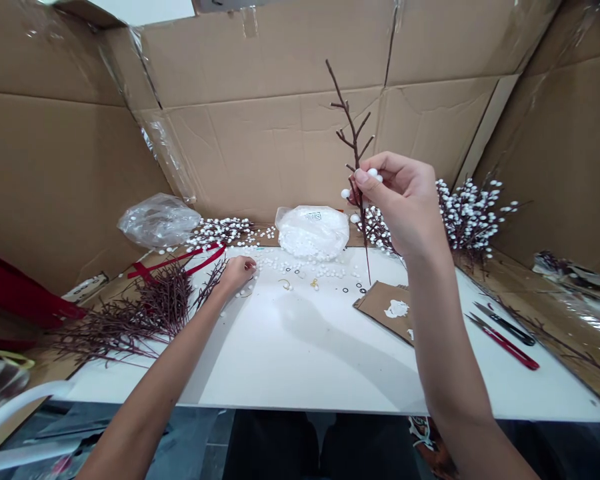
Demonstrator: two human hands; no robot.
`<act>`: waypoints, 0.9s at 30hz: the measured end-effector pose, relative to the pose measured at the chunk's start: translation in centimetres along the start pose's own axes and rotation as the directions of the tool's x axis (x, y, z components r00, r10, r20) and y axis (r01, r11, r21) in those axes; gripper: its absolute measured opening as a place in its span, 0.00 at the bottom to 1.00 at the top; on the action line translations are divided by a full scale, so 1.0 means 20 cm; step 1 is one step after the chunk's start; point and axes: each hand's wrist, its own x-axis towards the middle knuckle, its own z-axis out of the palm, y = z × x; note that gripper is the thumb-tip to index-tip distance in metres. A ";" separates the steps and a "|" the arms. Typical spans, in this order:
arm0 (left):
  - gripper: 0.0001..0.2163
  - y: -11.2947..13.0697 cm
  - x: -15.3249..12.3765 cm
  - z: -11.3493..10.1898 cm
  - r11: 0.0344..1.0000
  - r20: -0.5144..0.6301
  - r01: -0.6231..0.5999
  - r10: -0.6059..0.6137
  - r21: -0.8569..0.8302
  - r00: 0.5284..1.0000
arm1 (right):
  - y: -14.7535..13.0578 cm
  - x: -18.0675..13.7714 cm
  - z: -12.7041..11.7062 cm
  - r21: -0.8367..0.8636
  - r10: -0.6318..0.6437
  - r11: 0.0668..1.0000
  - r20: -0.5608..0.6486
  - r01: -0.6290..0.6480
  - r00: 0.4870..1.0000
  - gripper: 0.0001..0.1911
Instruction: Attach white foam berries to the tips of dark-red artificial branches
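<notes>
My right hand (405,193) is raised above the table, its fingers closed round a brown artificial branch (353,127). The branch stands nearly upright, with bare twigs on top and a few white berries (345,194) by my fingers. Low over the tabletop, my left hand (237,275) has its fingertips drawn together among loose white berries (275,261); what they hold, if anything, is hidden. Beneath the raised hand lies a piece of cardboard (380,308) with a smear of white paste (397,309).
Bare brown branches (165,300) are heaped at left, beside a red ribbon (207,259). A plastic bag of white berries (313,232) sits at the back. Berry-covered branches (473,213) stand back right, and red-handled snips (510,347) lie at right. Cardboard walls (280,133) enclose the white table (300,367).
</notes>
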 end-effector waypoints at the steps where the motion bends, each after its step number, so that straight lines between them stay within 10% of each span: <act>1: 0.09 0.00 0.00 0.00 1.000 -0.017 0.004 -0.004 -0.024 1.000 | 0.00 0.00 0.00 -0.005 0.001 1.000 0.003 -0.001 1.000 0.07; 6: 0.12 0.11 0.02 -0.03 0.972 -0.155 -0.026 -0.010 -0.233 0.988 | 0.01 0.01 0.00 0.003 0.002 1.000 0.010 -0.002 1.000 0.08; 11: 0.24 0.48 0.01 -0.16 0.842 -0.280 -0.174 0.028 -0.511 0.960 | 0.02 0.00 0.02 0.002 0.019 1.000 0.026 -0.019 0.999 0.08; 14: 0.21 0.80 -0.06 -0.29 0.450 -0.271 -0.246 0.011 -0.859 0.963 | 0.00 -0.01 0.03 -0.027 0.028 0.999 0.036 -0.027 0.999 0.08; 19: 0.09 1.19 -0.18 -0.41 -0.041 -0.233 -0.230 0.159 -0.972 0.959 | -0.01 -0.02 0.03 -0.016 0.030 0.999 0.049 -0.029 0.998 0.08; 27: 0.03 1.36 -0.21 -0.34 -0.334 -0.218 -0.133 0.230 -0.933 0.949 | -0.04 -0.01 0.02 -0.059 -0.102 0.993 -0.015 0.101 0.995 0.04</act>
